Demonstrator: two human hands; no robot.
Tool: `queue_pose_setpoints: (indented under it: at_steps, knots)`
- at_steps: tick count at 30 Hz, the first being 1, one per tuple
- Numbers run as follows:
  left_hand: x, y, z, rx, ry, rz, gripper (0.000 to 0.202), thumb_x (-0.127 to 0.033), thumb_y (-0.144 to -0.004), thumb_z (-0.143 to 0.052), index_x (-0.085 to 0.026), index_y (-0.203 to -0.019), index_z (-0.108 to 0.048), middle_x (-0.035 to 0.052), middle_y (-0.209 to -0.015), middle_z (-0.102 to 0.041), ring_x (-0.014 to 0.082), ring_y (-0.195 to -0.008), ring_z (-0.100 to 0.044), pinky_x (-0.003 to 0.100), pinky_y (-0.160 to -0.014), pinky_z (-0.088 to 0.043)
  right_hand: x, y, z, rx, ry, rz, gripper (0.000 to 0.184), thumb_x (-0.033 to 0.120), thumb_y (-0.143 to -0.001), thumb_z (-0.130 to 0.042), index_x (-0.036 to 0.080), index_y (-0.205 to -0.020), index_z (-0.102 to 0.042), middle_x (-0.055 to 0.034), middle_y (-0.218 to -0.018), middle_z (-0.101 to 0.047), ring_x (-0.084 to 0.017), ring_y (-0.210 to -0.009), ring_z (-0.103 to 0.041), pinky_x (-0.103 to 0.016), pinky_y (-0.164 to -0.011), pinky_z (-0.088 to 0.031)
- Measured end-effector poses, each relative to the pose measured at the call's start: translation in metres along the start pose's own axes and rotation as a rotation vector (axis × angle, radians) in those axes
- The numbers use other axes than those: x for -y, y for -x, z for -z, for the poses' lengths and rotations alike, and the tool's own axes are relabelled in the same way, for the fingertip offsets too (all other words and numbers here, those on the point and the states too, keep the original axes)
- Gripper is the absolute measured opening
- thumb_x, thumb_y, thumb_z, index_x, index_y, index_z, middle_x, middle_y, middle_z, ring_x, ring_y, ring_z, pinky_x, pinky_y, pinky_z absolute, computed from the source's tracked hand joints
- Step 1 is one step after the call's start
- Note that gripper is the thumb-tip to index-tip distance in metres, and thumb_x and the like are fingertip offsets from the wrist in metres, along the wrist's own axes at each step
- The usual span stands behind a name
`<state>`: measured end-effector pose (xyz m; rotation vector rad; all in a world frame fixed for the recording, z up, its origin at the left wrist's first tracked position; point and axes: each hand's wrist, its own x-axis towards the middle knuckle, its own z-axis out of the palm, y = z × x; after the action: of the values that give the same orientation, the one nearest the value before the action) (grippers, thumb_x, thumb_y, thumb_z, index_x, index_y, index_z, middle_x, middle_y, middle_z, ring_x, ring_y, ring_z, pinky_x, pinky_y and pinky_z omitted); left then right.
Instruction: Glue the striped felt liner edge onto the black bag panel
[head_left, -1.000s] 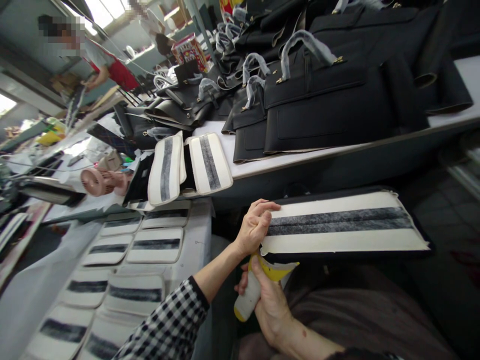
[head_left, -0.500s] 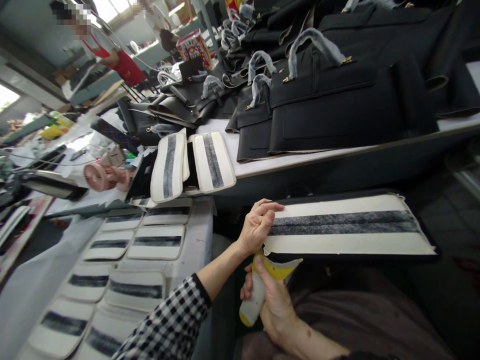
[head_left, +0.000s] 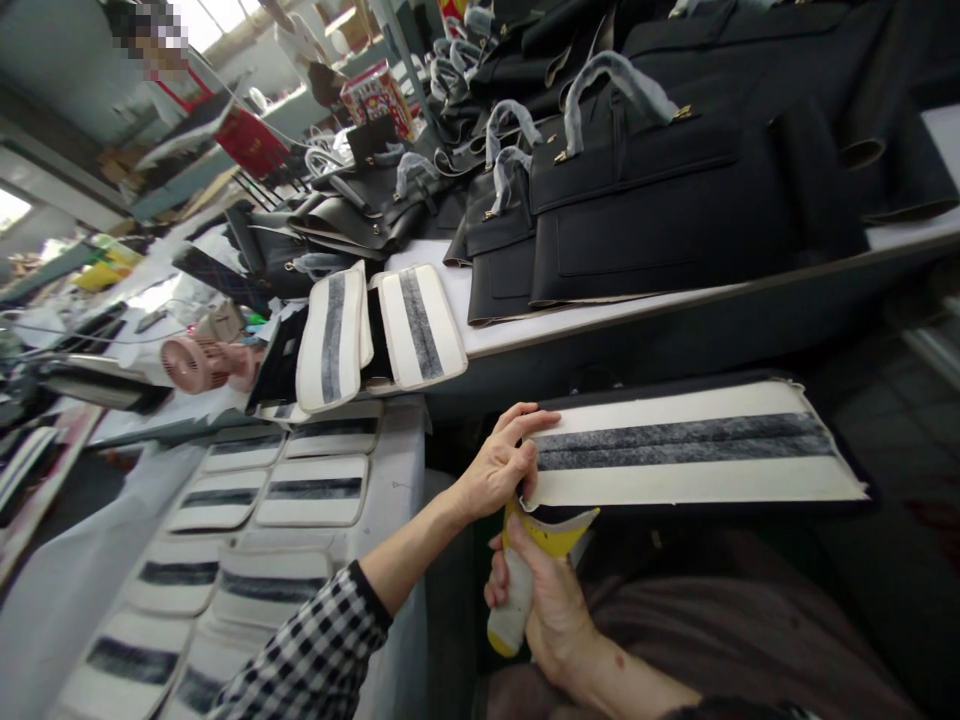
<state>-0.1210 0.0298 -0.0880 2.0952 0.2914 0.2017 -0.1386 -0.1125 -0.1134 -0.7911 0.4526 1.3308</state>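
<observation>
A long cream panel (head_left: 675,487) with a dark grey stripe along its middle and a black edging lies across my lap. My left hand (head_left: 499,470) is closed on its left end, fingers over the top face. Just below, my right hand (head_left: 555,605) is wrapped round the pale handle of a tool with a curved yellow head (head_left: 559,533). The head points right, close under the panel's lower left corner; I cannot make out the tool's exact kind, nor tell whether it touches the panel.
Several smaller striped panels (head_left: 311,490) lie on the table at left, with two more (head_left: 421,325) propped at its far end. Black bags (head_left: 660,215) with wrapped handles stand on the bench ahead. A pink fan (head_left: 196,362) is at left. A person in a red apron (head_left: 251,140) stands far back.
My left hand has shifted slightly left along the panel's end, its fingers more bent. The right hand and tool have hardly moved. The distant person has leaned or moved.
</observation>
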Motion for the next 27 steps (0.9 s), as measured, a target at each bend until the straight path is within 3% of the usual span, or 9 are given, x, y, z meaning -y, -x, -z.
queue_pose_setpoints:
  at_steps: [7, 11, 23, 27]
  knots:
    - [0.006, -0.001, -0.012, -0.119, -0.039, -0.060, 0.069, -0.046, -0.100, -0.031, -0.017, -0.041, -0.053, 0.0046, -0.132, -0.058, 0.0244, -0.130, -0.036, 0.040, -0.113, -0.027, 0.003, 0.000, -0.001, -0.017, -0.029, -0.032, 0.048, 0.058, -0.052, -0.085, 0.016, -0.063, -0.064, 0.0031, -0.041, -0.046, -0.010, -0.034, -0.038, -0.026, -0.039, -0.036]
    - [0.007, -0.002, -0.016, -0.188, -0.056, -0.086, 0.062, -0.043, -0.099, -0.037, -0.017, -0.047, -0.059, 0.0074, -0.125, -0.063, 0.0242, -0.124, -0.042, 0.041, -0.109, -0.033, 0.005, 0.000, -0.001, -0.016, -0.022, -0.047, 0.048, 0.059, -0.052, -0.084, 0.017, -0.063, -0.065, 0.0033, -0.041, -0.046, -0.010, -0.034, -0.037, -0.026, -0.038, -0.034]
    - [0.007, -0.005, -0.020, -0.225, -0.113, -0.119, 0.042, -0.035, -0.095, -0.052, -0.018, -0.060, -0.068, 0.0078, -0.122, -0.064, 0.0249, -0.118, -0.045, 0.045, -0.103, -0.040, 0.023, 0.005, 0.002, -0.017, 0.064, -0.139, 0.059, 0.068, -0.051, -0.082, 0.015, -0.066, -0.060, 0.0049, -0.040, -0.045, -0.009, -0.032, -0.036, -0.025, -0.036, -0.036]
    - [0.006, -0.004, -0.022, -0.239, -0.174, -0.125, 0.041, -0.038, -0.094, -0.055, -0.018, -0.060, -0.065, 0.0083, -0.121, -0.064, 0.0250, -0.118, -0.046, 0.045, -0.104, -0.039, 0.031, 0.006, 0.004, 0.007, 0.140, -0.177, 0.063, 0.073, -0.053, -0.078, 0.015, -0.068, -0.058, 0.0057, -0.040, -0.046, -0.008, -0.031, -0.038, -0.023, -0.035, -0.037]
